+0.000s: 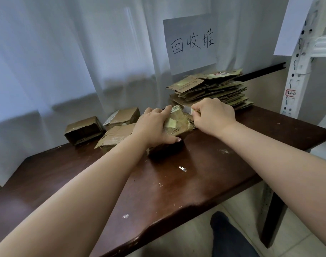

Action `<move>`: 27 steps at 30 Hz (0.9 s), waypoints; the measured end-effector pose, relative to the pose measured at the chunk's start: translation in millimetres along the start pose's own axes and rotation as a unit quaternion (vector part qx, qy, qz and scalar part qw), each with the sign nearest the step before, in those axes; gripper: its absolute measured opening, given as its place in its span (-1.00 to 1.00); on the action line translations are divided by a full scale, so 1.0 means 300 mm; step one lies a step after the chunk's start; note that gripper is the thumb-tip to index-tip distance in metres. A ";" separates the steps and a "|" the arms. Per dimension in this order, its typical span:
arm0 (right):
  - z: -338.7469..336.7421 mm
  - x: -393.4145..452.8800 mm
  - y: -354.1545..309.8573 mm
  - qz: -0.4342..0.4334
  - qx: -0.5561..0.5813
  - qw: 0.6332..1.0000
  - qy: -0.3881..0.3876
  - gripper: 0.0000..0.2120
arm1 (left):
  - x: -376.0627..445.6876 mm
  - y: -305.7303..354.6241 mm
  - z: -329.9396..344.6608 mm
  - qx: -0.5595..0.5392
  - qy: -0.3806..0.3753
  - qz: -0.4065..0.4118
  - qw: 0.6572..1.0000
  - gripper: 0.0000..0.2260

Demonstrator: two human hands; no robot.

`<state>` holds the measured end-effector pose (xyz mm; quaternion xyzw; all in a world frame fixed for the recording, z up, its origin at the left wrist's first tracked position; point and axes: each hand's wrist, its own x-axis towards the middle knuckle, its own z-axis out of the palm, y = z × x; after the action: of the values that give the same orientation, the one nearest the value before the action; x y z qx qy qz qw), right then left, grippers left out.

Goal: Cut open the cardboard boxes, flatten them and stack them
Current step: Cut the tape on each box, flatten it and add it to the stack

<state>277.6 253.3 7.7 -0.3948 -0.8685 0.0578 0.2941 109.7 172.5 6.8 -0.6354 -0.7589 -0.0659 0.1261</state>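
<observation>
A dark brown wooden bench (177, 186), scuffed and dotted with pale scraps, stands against a white curtain (65, 52). Below its near edge is pale tiled floor (297, 236) and a dark-clad foot (231, 236).

At the far left of the bench sits a closed cardboard box (83, 129), its dark side facing the camera. Just right of it, further back, is a second box (124, 115) with a white label on its end, and in front of that lies a crushed box (115, 135) leaning toward the near edge.

The left hand (154, 127) presses down flat, fingers spread and fairly straight, on the box being cut (179, 123), which sits near the middle of the far edge. This box is worn, brown, patched with yellowish tape and a small printed label. The right hand (214, 115) is curled tight around a knife (188, 110), whose grey blade points left onto the box's top far edge.

A small shiny sliver (182, 168) lies on the bare wood toward the near edge.

Behind the right hand, at the far right corner, rises a stack of flattened cardboard (212, 88), many layers high and ragged at the edges. Above it a paper sign (191, 43) with handwritten characters hangs on the curtain. At the far right stands a white slotted metal rack (297, 62).
</observation>
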 end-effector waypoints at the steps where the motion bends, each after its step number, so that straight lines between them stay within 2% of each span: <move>1: -0.007 0.002 -0.003 -0.002 -0.010 1.000 -0.006 -0.74 | 0.003 0.000 -0.001 0.003 -0.002 0.001 1.000 -0.01; 7: -0.022 -0.025 -0.022 -0.016 -0.043 0.999 -0.008 -0.85 | 0.018 -0.001 0.008 0.015 -0.011 0.005 1.000 -0.02; 13: -0.016 -0.058 -0.003 0.010 -0.017 0.999 -0.038 -0.80 | 0.042 -0.028 0.012 -0.015 -0.037 -0.023 0.999 -0.02; 18: -0.047 -0.058 0.032 0.043 -0.005 0.997 -0.060 -0.82 | 0.047 -0.026 0.000 -0.003 -0.043 -0.009 0.999 -0.03; 21: -0.059 -0.033 0.068 0.079 0.045 0.996 -0.004 -0.82 | 0.013 -0.022 -0.001 -0.031 0.004 0.037 0.999 -0.03; 24: -0.033 -0.027 0.102 0.095 0.094 0.991 0.012 -0.83 | -0.034 -0.022 0.007 -0.079 0.071 0.142 0.984 -0.02; 26: -0.009 -0.036 0.120 0.110 0.141 0.983 0.037 -0.86 | -0.057 -0.041 0.034 -0.079 0.066 0.186 0.977 -0.03; 27: 0.001 -0.043 0.125 0.114 0.157 0.980 0.046 -0.88 | -0.071 -0.057 0.052 -0.071 0.039 0.192 0.978 -0.04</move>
<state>308.5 269.4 -10.9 -0.4425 -0.7833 0.2089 0.3833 94.8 153.2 -13.1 -0.7734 -0.6108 -0.1190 0.1205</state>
